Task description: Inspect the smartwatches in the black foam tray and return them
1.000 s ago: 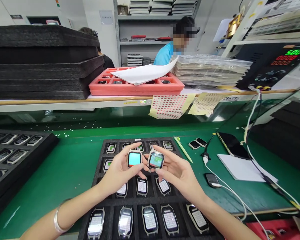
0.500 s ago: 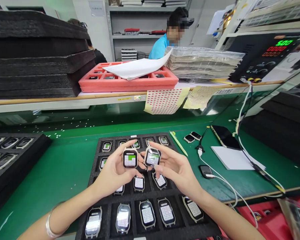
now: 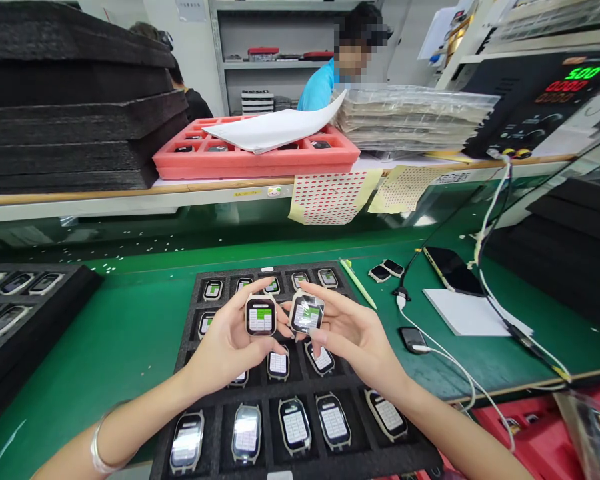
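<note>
My left hand (image 3: 233,337) is closed around a smartwatch body (image 3: 261,315) whose lit screen shows a white and green grid. Close beside it, a second watch body (image 3: 307,313) is gripped in my right hand (image 3: 357,330), thumb at its lower edge; glare lies across that screen. Neither watch has a strap. Both are held above a black foam tray (image 3: 267,393) with rows of similar watches in its compartments, such as a lit watch (image 3: 295,427) in the front row. My hands and forearms hide parts of the middle rows.
Another foam tray of watches (image 3: 80,293) lies at the left. To the right are a green pen (image 3: 359,285), two small watch bodies (image 3: 386,270), a phone (image 3: 453,270), white paper (image 3: 457,312) and cables. A shelf behind bears a red foam tray (image 3: 255,165) and a power supply (image 3: 535,100).
The camera view has shifted slightly. Both hands keep their hold on the two watches, almost unmoved. The co-worker behind leans a little differently.
</note>
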Action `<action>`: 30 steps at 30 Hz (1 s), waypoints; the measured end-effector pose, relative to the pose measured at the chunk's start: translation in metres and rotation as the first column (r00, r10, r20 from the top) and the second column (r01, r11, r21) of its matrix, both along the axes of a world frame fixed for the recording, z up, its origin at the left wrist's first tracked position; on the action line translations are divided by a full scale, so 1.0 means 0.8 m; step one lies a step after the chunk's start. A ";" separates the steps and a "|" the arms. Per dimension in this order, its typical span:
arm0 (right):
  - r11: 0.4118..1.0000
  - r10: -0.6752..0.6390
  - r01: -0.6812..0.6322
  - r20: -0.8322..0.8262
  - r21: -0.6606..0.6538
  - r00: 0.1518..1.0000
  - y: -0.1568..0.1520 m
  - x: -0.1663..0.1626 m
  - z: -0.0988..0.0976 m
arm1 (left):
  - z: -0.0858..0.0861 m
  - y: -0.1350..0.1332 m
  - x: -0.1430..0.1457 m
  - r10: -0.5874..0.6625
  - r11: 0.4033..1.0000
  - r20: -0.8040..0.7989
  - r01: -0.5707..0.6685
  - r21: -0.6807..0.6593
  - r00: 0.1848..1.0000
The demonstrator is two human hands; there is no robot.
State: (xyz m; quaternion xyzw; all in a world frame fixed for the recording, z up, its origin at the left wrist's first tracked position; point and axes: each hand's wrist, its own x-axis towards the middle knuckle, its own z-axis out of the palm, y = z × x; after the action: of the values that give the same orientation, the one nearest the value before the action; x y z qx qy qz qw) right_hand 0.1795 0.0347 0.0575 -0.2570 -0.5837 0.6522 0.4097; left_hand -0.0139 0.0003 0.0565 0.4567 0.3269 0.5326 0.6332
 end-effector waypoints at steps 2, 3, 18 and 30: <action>1.000 -0.004 0.004 0.005 0.003 1.000 -0.001 -0.001 0.001 | 0.000 0.000 0.000 -0.008 1.000 0.004 0.008 -0.001 1.000; 1.000 -0.008 0.008 0.008 0.007 1.000 -0.002 -0.001 0.001 | -0.001 0.000 0.000 -0.013 1.000 0.007 0.013 0.000 1.000; 0.972 -0.032 -0.091 0.509 0.215 0.860 0.073 0.020 -0.064 | -0.010 0.000 0.004 -0.050 0.999 0.032 0.049 0.019 0.998; 0.907 -0.096 -0.183 0.608 0.380 0.788 0.072 0.027 -0.070 | -0.010 0.001 0.009 -0.085 0.996 0.029 0.085 0.001 0.996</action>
State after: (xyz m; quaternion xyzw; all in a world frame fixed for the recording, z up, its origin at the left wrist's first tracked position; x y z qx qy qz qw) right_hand 0.2014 0.0919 0.0018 -0.3464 -0.8166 0.4016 0.2276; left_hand -0.0066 0.0009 0.0484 0.4624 0.2979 0.5116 0.6601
